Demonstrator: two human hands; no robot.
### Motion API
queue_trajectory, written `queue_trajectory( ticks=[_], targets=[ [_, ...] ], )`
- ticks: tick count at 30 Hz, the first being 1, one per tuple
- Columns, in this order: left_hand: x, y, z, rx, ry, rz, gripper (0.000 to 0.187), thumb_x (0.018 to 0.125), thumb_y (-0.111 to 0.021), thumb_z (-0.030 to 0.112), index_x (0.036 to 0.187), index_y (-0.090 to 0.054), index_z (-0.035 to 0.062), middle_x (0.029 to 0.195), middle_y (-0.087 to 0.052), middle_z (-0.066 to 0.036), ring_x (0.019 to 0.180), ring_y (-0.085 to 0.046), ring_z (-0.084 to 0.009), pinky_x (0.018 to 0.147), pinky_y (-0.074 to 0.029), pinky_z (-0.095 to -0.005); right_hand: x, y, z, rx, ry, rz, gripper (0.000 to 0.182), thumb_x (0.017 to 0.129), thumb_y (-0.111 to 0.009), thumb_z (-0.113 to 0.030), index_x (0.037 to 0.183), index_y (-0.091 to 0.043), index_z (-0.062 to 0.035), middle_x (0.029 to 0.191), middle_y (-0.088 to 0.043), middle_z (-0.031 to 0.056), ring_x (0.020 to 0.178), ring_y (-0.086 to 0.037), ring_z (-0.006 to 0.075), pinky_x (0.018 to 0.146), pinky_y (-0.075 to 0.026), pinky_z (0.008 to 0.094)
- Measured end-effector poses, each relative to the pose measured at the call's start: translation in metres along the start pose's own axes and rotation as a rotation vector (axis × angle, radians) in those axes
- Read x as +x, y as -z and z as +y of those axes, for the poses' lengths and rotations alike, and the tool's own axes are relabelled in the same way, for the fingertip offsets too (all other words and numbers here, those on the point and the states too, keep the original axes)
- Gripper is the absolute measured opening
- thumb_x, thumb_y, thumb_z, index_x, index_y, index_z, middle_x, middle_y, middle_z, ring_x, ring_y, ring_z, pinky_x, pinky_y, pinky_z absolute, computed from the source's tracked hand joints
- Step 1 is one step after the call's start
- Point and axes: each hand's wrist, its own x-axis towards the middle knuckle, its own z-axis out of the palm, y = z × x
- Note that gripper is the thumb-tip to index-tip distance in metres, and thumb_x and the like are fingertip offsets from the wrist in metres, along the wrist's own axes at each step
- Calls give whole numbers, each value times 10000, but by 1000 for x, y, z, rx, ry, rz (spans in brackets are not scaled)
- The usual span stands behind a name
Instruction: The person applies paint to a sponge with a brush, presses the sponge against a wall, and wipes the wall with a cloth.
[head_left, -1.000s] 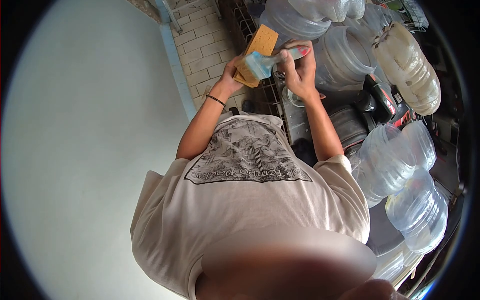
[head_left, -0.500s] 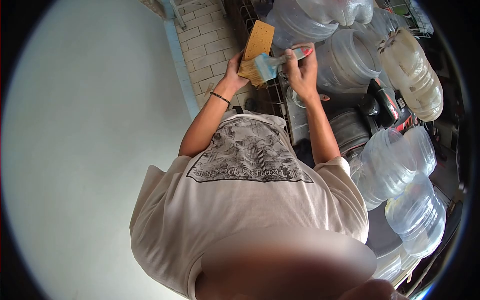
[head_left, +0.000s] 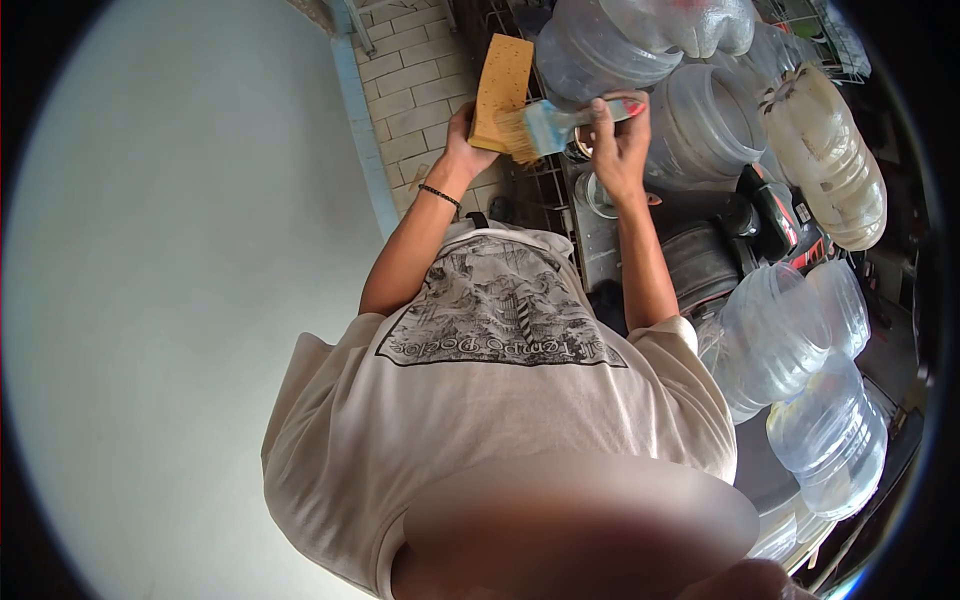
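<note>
My left hand [head_left: 463, 148], with a dark beaded bracelet at the wrist, grips the lower end of a yellow-orange rectangular block [head_left: 503, 80] marked with small dark specks. The block stands tilted, its broad side turned up toward me. In my right hand [head_left: 622, 150] is a wide paintbrush [head_left: 550, 130], its handle pinched between thumb and fingers. Pale blue covers the brush's middle section, and red shows at the handle's end. The tan bristles point left and overlap the block's lower right edge, close to my left hand.
To the right, large clear plastic bottles [head_left: 700, 120] and cut containers [head_left: 770, 330] crowd a dark work surface, with a glass jar [head_left: 594, 195] near its edge. A black-and-red power tool [head_left: 775, 208] lies among them. A pale wall [head_left: 180, 300] rises on the left beside tiled floor [head_left: 410, 85].
The brush and my right hand have shifted slightly right, so the bristles sit nearer the block's right edge. The block has tipped and moved a little left.
</note>
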Motion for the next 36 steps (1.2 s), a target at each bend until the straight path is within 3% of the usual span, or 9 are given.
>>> queue_trajectory(
  ticks=[2,3,8,13,16,21,24,30,36],
  targets=[
    [-10,-8,4,104,-61,-85,516,1050,-354,362,1361,-576,16,1241,-657,-201,1081,-663,-351,939,-557,-510,5,15,-1,-95,23,23,160,1033,-638,-153,1046,-525,-39,793,-622,38,596,-534,70,542,-438,255],
    [-5,-5,11,78,31,-448,511,1057,-358,370,1344,-579,9,1236,-648,-193,1052,-656,-348,914,-560,-507,10,20,0,-173,94,25,160,1048,-615,-154,1071,-500,-44,828,-656,71,587,-540,73,534,-447,245],
    [-7,0,-8,-2,-11,-154,505,1059,-367,392,1337,-587,32,1279,-647,-170,1087,-667,-347,871,-574,-507,11,-10,-28,155,67,129,184,1049,-614,-144,1096,-465,-48,816,-662,71,563,-558,87,496,-455,247],
    [-15,-21,-7,-45,-18,-26,522,1062,-371,403,1354,-582,25,1270,-657,-176,1145,-650,-356,865,-573,-515,5,-3,5,65,54,76,180,1043,-619,-134,1076,-471,-37,840,-686,106,566,-565,89,507,-460,248],
    [-13,-3,0,51,109,-535,526,1064,-373,392,1364,-570,7,1275,-649,-194,1136,-648,-376,882,-568,-516,11,12,-6,42,65,116,176,1044,-617,-131,1073,-472,-36,852,-689,114,586,-585,97,526,-473,249],
    [-24,-10,-14,-22,116,-95,536,1054,-402,409,1361,-579,7,1273,-667,-173,1134,-669,-358,954,-551,-535,9,5,-40,188,28,-44,162,1042,-621,-116,1080,-482,-41,878,-684,109,587,-590,101,536,-476,248],
    [-29,-23,-17,138,170,-84,487,1063,-405,396,1385,-588,81,1284,-658,-140,1096,-656,-356,839,-557,-510,17,15,-11,37,15,-125,172,1028,-643,-111,1121,-518,-36,855,-658,66,588,-579,88,529,-464,245],
    [-32,-18,-16,286,197,-264,531,1053,-426,391,1374,-569,-6,1162,-637,-263,880,-643,-305,763,-523,-408,67,56,-18,-261,245,-50,157,1045,-626,-125,1128,-548,-16,902,-719,81,698,-637,117,630,-518,273],
    [-29,-5,-14,290,137,-145,529,1058,-414,397,1373,-567,1,1207,-660,-231,971,-682,-308,822,-562,-429,32,25,-42,-585,656,-498,205,921,-724,-21,1080,-597,5,1001,-695,129,849,-703,291,748,-576,400]
  ],
)
